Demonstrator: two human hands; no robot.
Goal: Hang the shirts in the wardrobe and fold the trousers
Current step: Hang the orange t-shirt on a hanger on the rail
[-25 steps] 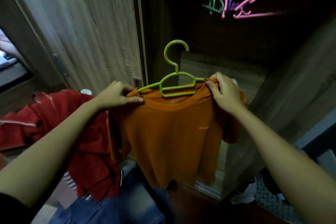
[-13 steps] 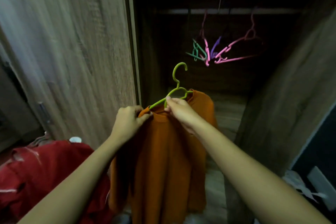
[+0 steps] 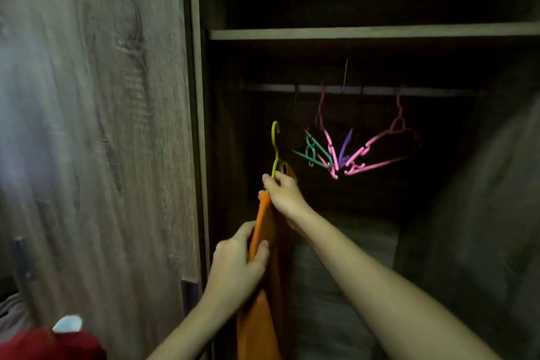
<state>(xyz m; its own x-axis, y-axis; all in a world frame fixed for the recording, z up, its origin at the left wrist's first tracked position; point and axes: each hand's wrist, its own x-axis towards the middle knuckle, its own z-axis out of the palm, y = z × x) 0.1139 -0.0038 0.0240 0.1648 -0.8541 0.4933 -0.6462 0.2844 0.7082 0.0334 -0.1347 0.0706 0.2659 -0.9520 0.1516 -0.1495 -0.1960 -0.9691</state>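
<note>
1. Evidently, the right hand [image 3: 285, 194] gripped the green hanger [image 3: 275, 149] at its neck, fingers [image 3: 270, 183] curled tight round the plastic just under the hook. Holding it there probably left the hook free at 12 o'clock to catch the rail [image 3: 365, 90].
2. The orange shirt [image 3: 257, 327] hung on that hanger edge-on to the camera, draping toward 6 o'clock at the mouth of the open wardrobe [image 3: 365, 33], just beside its left frame. Presented narrow like this, it could likely slip in without snagging the bare hangers [image 3: 377, 149].
3. The left hand [image 3: 236, 266], at 7 o'clock from the right, pinched a fold of the shirt's near edge between its thumb and curled fingers [image 3: 245, 232]. This seemed meant to gather the cloth and stop it swinging or sliding off the hanger.
4. Relative to the fingers, the hanger's neck sat inside the right grip with the hook rising clear above. The cloth ran from that grip down through the left pinch and hung loose below.
5. The rail lay at about 1 o'clock from the hook, higher and deeper in, well apart; the hook was not yet on it.
6. A red garment [image 3: 43, 345] lay at 7 o'clock, away from both hands.
</note>
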